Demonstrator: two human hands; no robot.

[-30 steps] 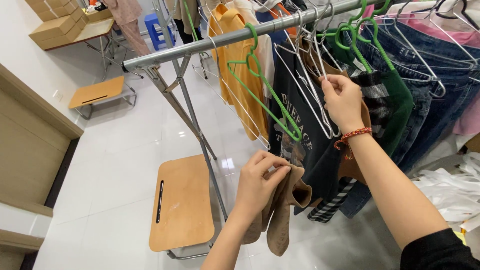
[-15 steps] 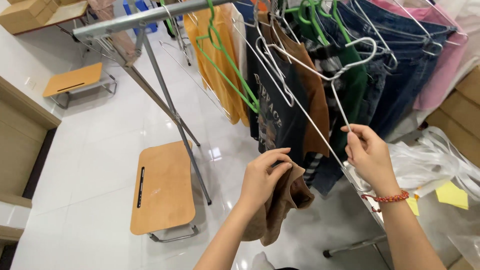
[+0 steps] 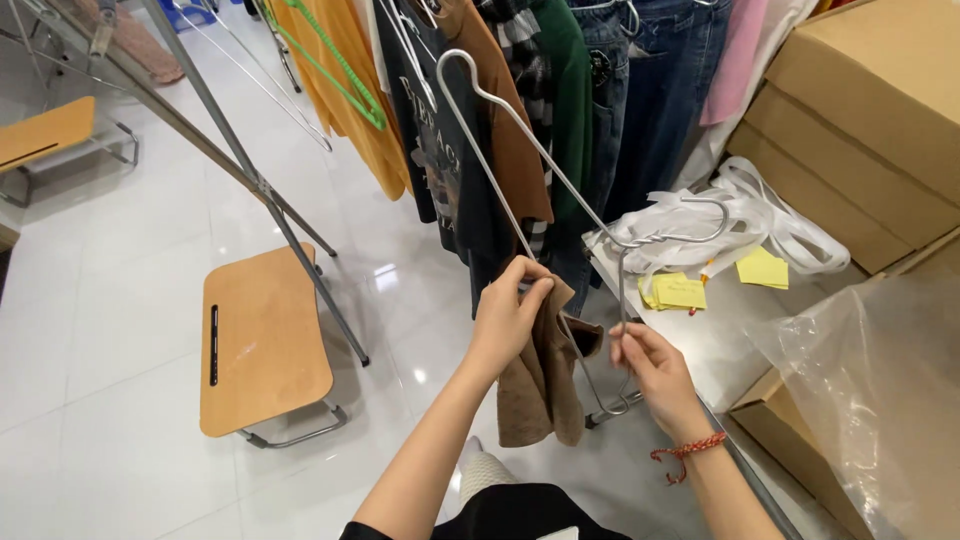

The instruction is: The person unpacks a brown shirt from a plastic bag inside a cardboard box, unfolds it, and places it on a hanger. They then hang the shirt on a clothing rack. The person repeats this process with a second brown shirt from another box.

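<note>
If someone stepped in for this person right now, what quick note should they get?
Left hand: grip pinching the top of a brown garment, which hangs down.
Right hand: grip on the wire of a metal hanger, off the rack, hook by the white table.
Done: hanger and garment both in hand.
Left: the garment is not yet on the hanger; other clothes hang on the rack.

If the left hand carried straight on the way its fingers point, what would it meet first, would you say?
Probably the metal hanger: the left hand, gripping the brown garment, points up and right, right at the wire. Depth is unclear; dark hanging clothes lie beyond.
</note>
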